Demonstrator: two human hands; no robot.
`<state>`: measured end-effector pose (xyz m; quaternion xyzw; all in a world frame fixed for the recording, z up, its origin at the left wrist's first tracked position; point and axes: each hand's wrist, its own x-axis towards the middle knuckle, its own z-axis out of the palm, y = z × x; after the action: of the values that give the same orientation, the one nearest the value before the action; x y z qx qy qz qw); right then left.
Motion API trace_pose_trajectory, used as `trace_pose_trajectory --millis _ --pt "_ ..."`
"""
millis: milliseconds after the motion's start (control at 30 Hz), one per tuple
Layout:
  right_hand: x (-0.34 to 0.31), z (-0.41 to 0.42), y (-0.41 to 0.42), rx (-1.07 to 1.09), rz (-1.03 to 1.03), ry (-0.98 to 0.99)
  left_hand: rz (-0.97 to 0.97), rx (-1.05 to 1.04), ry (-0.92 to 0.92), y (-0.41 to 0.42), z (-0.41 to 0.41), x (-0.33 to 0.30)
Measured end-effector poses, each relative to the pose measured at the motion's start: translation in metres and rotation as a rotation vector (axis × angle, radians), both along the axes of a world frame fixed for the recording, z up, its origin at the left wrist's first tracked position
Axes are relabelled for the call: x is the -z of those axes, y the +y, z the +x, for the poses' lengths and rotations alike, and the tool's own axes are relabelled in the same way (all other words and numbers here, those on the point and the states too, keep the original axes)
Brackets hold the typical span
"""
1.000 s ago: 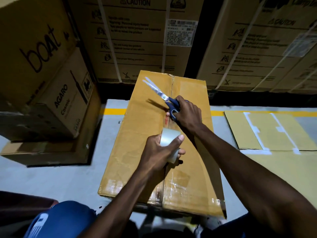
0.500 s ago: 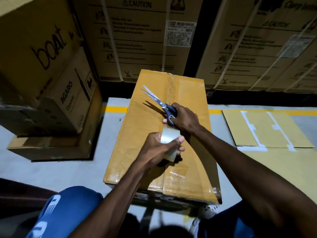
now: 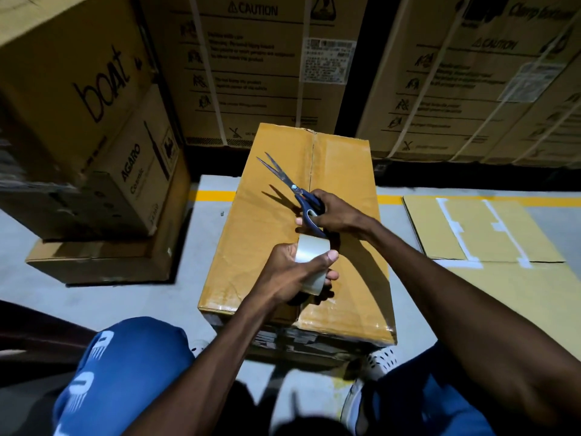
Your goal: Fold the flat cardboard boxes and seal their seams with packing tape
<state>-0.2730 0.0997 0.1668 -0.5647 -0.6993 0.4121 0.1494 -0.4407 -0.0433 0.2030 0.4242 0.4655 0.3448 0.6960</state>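
A folded brown cardboard box [image 3: 261, 240] stands on the floor in front of me, its top seam running away from me. Shiny tape covers the near part of the top. My left hand [image 3: 289, 275] grips a roll of clear packing tape [image 3: 311, 262] just above the seam. My right hand [image 3: 336, 215] holds blue-handled scissors [image 3: 292, 190] right behind the roll, with the blades slightly parted and pointing up-left over the box top.
Flat cardboard sheets [image 3: 503, 234] with white tape marks lie on the floor to the right. Stacked boxes [image 3: 94, 152] crowd the left side, large strapped cartons [image 3: 267, 67] stand behind. A yellow line [image 3: 213, 195] crosses the grey floor. My knees sit at the bottom.
The scissor blades have narrowed from wide apart to slightly parted. Both hands stay together over the seam, with the view shifted a little closer.
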Motion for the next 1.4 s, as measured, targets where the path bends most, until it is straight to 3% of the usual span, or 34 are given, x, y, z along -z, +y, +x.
trace_pose_trajectory --millis 167,467,533,633,733,1167,1233,1333,1400 --pt "0.017 -0.006 -0.017 0.13 0.286 -0.308 0.032 -0.019 -0.005 -0.015 -0.004 0.002" --pt "0.015 -0.023 -0.053 0.151 0.715 -0.548 0.057 0.035 0.066 -0.044 -0.014 -0.003" --pt "0.015 -0.025 -0.057 0.198 0.655 -0.468 0.046 0.01 0.067 -0.048 -0.018 -0.003" --pt "0.009 -0.018 -0.054 0.257 0.328 -0.165 0.038 -0.051 0.04 -0.053 -0.02 0.0" --pt "0.004 -0.01 -0.061 0.153 0.08 -0.044 0.032 -0.082 0.037 -0.059 -0.018 0.001" --pt "0.014 -0.029 -0.109 0.154 0.595 -0.471 0.003 -0.093 0.103 -0.104 -0.013 0.001" --pt "0.015 -0.029 -0.117 0.166 0.527 -0.437 0.0 -0.117 0.077 -0.106 -0.015 0.003" --pt "0.012 -0.018 -0.117 0.135 0.196 -0.173 -0.008 -0.128 0.068 -0.109 -0.016 0.004" --pt "0.013 -0.014 -0.122 0.095 0.098 -0.12 -0.023 -0.14 0.069 -0.109 -0.015 0.006"
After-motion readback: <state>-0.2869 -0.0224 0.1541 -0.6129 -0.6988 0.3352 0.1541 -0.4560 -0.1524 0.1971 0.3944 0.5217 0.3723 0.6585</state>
